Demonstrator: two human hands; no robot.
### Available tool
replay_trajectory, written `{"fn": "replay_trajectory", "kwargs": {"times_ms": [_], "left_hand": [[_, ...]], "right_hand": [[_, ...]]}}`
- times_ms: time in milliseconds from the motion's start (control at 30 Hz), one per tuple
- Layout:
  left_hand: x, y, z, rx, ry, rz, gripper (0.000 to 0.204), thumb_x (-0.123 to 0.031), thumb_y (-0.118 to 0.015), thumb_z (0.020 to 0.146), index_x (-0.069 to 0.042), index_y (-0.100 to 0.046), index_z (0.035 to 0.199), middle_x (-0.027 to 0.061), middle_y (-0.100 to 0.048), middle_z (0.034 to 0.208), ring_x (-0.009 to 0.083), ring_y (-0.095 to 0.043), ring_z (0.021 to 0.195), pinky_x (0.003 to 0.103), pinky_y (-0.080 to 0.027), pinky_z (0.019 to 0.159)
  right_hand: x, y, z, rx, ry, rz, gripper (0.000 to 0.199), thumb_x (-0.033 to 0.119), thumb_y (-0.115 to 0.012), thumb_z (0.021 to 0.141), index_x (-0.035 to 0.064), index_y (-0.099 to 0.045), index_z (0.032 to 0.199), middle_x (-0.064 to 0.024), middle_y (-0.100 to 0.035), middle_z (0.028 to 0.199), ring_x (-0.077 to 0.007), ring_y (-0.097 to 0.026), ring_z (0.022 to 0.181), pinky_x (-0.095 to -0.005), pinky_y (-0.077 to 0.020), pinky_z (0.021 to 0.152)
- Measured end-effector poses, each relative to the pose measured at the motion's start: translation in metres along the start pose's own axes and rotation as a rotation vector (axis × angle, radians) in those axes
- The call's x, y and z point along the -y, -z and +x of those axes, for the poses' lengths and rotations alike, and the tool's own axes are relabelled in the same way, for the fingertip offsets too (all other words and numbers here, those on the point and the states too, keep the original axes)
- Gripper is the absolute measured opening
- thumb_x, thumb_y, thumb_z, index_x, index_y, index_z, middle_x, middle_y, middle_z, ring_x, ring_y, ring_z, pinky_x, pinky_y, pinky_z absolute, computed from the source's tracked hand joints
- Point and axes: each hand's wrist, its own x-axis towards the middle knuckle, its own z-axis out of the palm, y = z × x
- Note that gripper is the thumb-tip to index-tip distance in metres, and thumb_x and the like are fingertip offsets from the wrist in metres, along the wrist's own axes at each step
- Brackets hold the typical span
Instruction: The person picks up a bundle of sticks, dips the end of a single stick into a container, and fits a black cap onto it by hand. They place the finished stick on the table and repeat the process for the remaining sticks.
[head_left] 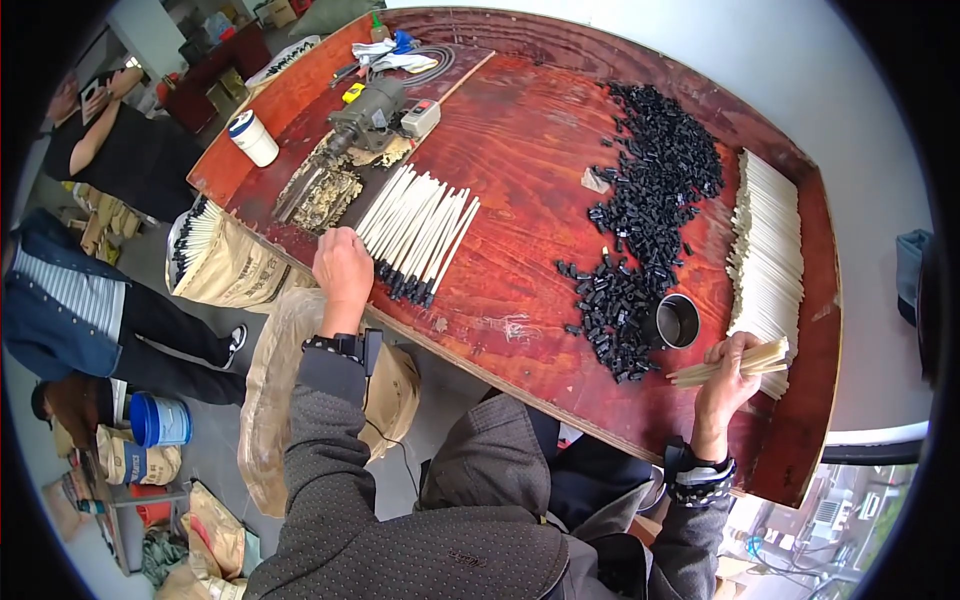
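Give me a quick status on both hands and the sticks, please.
Left hand rests closed beside capped sticks. Right hand grips bundle of bare sticks. Black caps and metal cup between.

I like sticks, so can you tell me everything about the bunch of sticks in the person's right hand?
The bundle of sticks is a handful of thin, straight, pale cream rods that look like wood or bamboo. The right hand grips them near one end, fingers wrapped around, holding them almost level just above the red-brown table. Their free ends point left toward a small metal cup and a heap of little black caps. These sticks carry no caps. A large stack of similar sticks lies just behind them.
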Motion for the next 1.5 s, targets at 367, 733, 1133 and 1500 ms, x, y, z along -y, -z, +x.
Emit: {"fn": "replay_trajectory", "kwargs": {"times_ms": [367,733,1133,1500], "left_hand": [[-0.156,0.027,-0.071,0.268,-0.353,-0.779,0.018,-0.002,-0.067,0.09,0.001,-0.069,0.108,0.015,-0.067,0.104,0.0259,-0.066,0.091,0.037,-0.054,0.077],[-0.217,0.022,-0.103,0.47,-0.598,-0.658,0.02,-0.007,-0.067,0.09,0.0,-0.069,0.109,0.0139,-0.059,0.09,0.0329,-0.063,0.086,0.043,-0.054,0.071],[-0.232,0.025,-0.105,0.494,-0.583,-0.556,0.01,-0.013,-0.067,0.089,-0.004,-0.063,0.089,0.0151,-0.056,0.084,0.0354,-0.061,0.083,0.047,-0.053,0.069],[-0.22,0.023,-0.103,0.563,-0.554,-0.627,0.007,0.005,-0.062,0.085,0.004,-0.06,0.091,0.0205,-0.056,0.09,0.0408,-0.06,0.089,0.049,-0.052,0.078]], "right_hand": [[0.007,0.003,-0.006,0.042,0.034,-0.251,0.019,0.02,-0.06,0.105,0.0013,-0.06,0.1,-0.0066,-0.066,0.081,-0.014,-0.065,0.072,-0.0267,-0.0518,0.065],[0.018,0.008,-0.017,0.199,-0.077,-0.33,0.015,0.013,-0.06,0.104,0.0001,-0.059,0.098,-0.0069,-0.066,0.082,-0.0131,-0.066,0.065,-0.025,-0.0505,0.051],[0.029,0.017,-0.019,0.273,0.057,-0.576,0.017,0.016,-0.06,0.105,0.001,-0.06,0.097,-0.001,-0.058,0.073,-0.0087,-0.05,0.06,-0.0255,-0.0414,0.051],[0.06,-0.003,-0.001,0.073,0.187,-0.415,0.019,0.02,-0.073,0.097,0.004,-0.062,0.096,0.0034,-0.056,0.076,-0.0069,-0.049,0.064,-0.0241,-0.0417,0.058]]}}
